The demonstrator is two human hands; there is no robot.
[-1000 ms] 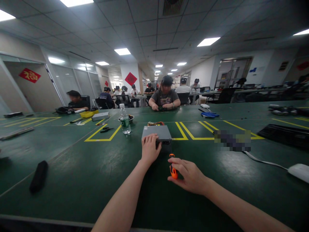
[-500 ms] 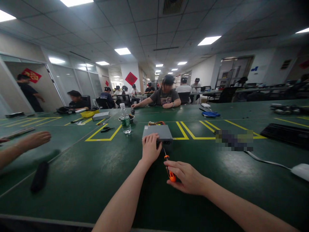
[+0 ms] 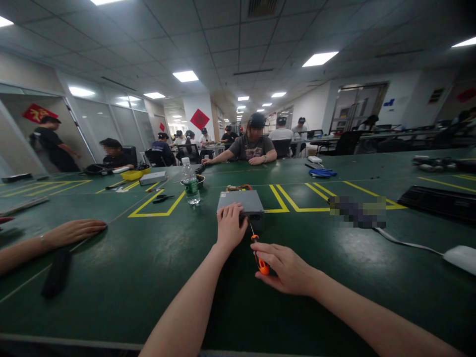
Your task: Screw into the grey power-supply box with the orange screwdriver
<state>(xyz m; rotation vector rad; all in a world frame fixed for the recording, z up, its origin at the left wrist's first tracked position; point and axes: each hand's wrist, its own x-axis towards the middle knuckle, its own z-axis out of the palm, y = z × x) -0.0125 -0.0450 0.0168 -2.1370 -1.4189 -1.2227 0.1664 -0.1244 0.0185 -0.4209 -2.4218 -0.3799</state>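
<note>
A grey computer power supply [image 3: 247, 199] sits on the green table, its socket side facing me and coloured wires [image 3: 240, 188] showing behind it. My left hand [image 3: 231, 225] grips its near left part, fingers over the top and thumb at the front. In my right hand [image 3: 284, 267] is an orange and black screwdriver [image 3: 263, 267], held between thumb and fingers. Its thin shaft points up toward the lower front of the power supply; I cannot tell whether the tip touches a screw.
A water bottle [image 3: 191, 184] stands left of the power supply, before a bowl [image 3: 201, 180]. A co-worker's hand [image 3: 80, 233] lies flat at the left, near a black object [image 3: 57, 274]. Blue gloves [image 3: 323, 173] and a black device [image 3: 439, 202] lie right. Another person [image 3: 256, 141] sits opposite.
My hands keep their places on the power supply and screwdriver; the view has shifted slightly. The co-worker's hand at the left has moved right and down onto the table.
</note>
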